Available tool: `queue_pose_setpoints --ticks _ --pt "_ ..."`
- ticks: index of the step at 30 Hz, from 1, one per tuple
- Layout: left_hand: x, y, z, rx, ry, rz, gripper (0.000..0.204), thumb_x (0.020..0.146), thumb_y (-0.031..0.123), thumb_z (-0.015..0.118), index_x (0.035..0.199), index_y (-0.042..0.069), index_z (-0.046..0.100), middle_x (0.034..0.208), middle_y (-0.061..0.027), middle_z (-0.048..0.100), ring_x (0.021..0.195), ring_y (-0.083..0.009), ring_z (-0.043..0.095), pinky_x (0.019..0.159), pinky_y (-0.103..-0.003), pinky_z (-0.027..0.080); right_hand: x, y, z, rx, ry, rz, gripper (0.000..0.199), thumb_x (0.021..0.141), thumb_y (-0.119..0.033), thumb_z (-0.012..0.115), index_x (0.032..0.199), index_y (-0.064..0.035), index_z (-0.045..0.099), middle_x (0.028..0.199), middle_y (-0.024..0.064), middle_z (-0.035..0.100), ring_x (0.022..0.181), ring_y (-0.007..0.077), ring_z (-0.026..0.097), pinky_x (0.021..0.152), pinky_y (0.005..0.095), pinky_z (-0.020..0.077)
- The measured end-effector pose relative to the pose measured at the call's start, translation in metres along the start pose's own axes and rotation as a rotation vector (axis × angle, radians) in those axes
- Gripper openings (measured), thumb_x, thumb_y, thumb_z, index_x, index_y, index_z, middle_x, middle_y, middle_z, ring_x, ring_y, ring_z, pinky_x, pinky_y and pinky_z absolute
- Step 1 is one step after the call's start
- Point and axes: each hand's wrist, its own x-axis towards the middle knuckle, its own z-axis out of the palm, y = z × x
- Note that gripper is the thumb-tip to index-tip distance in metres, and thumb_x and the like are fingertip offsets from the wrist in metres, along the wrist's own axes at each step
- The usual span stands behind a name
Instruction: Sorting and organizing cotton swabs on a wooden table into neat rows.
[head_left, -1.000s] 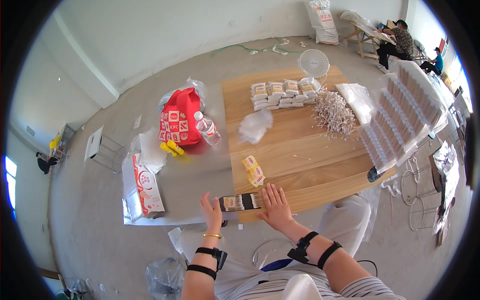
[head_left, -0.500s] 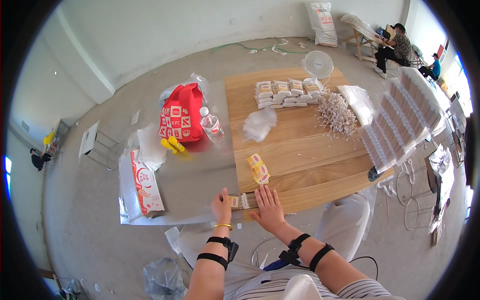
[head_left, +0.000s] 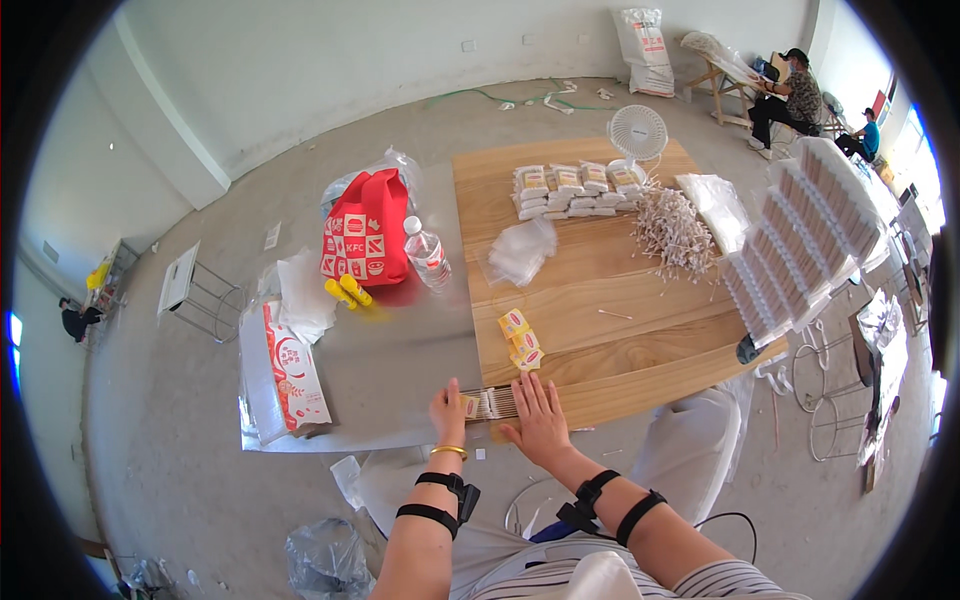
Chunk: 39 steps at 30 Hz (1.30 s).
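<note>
At the table's near edge, my left hand [head_left: 447, 414] pinches the end of a small clear packet with a yellow-and-red label card [head_left: 470, 406]. Cotton swabs [head_left: 492, 403] lie in a neat row between my two hands, beside that card. My right hand [head_left: 539, 416] rests palm down with fingers stretched out, over the right end of the swab row. Just beyond my right fingertips is a small overlapping pile of yellow label cards [head_left: 520, 338]. How far the swabs reach into the packet cannot be made out.
Filled packets [head_left: 570, 190], a loose swab heap [head_left: 672, 228], clear bags [head_left: 522, 250] and a white fan [head_left: 637, 135] occupy the far table. Stacked swabs [head_left: 800, 245] stand right. A red bag [head_left: 365, 232], water bottle [head_left: 427, 258] and carton [head_left: 292, 365] sit left. People sit farther off.
The view has shifted very slightly. Both hands stay at the swab row, with no clear change in their hold.
</note>
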Motion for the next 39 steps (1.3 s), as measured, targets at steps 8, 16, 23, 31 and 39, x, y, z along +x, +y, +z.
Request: queue_pose_setpoints --ticks 8,16,23,31,39 --pt "-0.016 0.031 0.000 -0.397 -0.109 -0.235 0.047 0.098 0.043 0.062 0.073 0.004 0.058 0.067 0.0025 0.052 0.058 -0.0083 0.045 0.052 -0.031 0.041 -0.005 0.006 0.002 -0.006 0.009 0.017 0.087 0.093 -0.056 0.051 0.153 0.0020 0.026 0.161 0.0212 0.022 0.151 0.0329 0.017 0.122 0.0518 0.0114" --pt "-0.013 0.032 -0.009 -0.341 -0.122 -0.144 0.048 0.099 0.044 0.060 0.072 0.003 0.057 0.066 0.0008 0.054 0.060 -0.0079 0.044 0.053 -0.030 0.040 0.006 -0.013 0.007 0.058 -0.028 0.026 0.089 0.091 -0.056 0.056 0.153 0.0005 0.026 0.161 0.0200 0.022 0.152 0.0313 0.015 0.123 0.0502 0.0105" --pt "-0.016 0.045 -0.006 -0.011 -0.075 0.075 0.057 0.100 0.046 0.055 0.070 -0.002 0.055 0.059 -0.0068 0.052 0.058 -0.0144 0.050 0.056 -0.036 0.043 0.010 -0.027 0.016 0.066 0.033 0.043 0.092 0.091 -0.058 0.054 0.153 0.0046 0.024 0.161 0.0219 0.020 0.152 0.0332 0.015 0.122 0.0500 0.0109" --pt "0.008 0.023 -0.031 0.162 -0.137 0.121 0.058 0.100 0.047 0.052 0.073 -0.004 0.057 0.062 -0.0201 0.053 0.056 -0.0296 0.047 0.059 -0.045 0.041 0.002 -0.011 0.004 -0.005 -0.040 -0.010 0.094 0.090 -0.060 0.053 0.151 0.0065 0.026 0.161 0.0226 0.022 0.151 0.0331 0.016 0.123 0.0487 0.0115" --pt "0.007 0.023 -0.024 0.161 -0.119 0.233 0.054 0.101 0.043 0.052 0.074 -0.004 0.056 0.060 -0.0184 0.052 0.054 -0.0259 0.044 0.055 -0.042 0.039 0.014 -0.032 0.009 0.044 -0.023 -0.062 0.093 0.091 -0.057 0.055 0.150 0.0082 0.027 0.159 0.0240 0.024 0.150 0.0344 0.019 0.122 0.0470 0.0150"
